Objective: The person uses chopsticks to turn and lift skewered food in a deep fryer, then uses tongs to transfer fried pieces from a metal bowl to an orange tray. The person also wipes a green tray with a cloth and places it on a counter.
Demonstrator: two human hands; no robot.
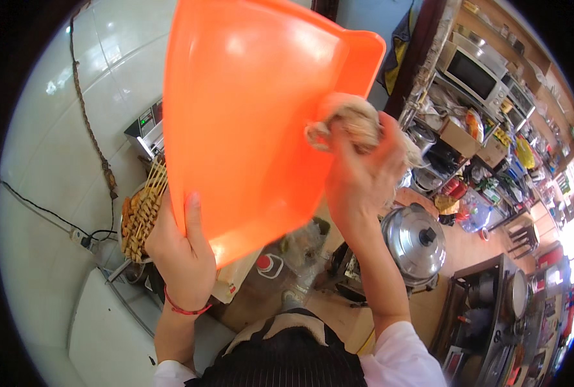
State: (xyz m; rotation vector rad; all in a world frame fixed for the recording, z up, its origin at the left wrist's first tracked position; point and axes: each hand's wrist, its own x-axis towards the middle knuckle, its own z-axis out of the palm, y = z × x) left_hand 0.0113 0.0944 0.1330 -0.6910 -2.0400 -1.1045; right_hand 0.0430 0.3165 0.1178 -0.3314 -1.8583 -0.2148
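A large orange plastic basin or tray [253, 121] with raised sides is held up in front of me, tilted so that its broad face is towards me. My left hand [183, 251] grips its lower left edge, the thumb lying on the near face. In my right hand [364, 179] is a bunched beige cloth [352, 121], against or very close to the right part of the basin. The right hand and cloth are blurred. Skewered food [144, 217] in a round container sits just left of my left hand, partly hidden by the basin.
A lidded metal pot [412, 244] stands right of my right forearm. Below the basin are a red-capped plastic jug [269, 266] and plastic bags [304, 246]. Cluttered shelves with a microwave [473, 72] line the right. A power cord [45, 205] runs along the tiled wall.
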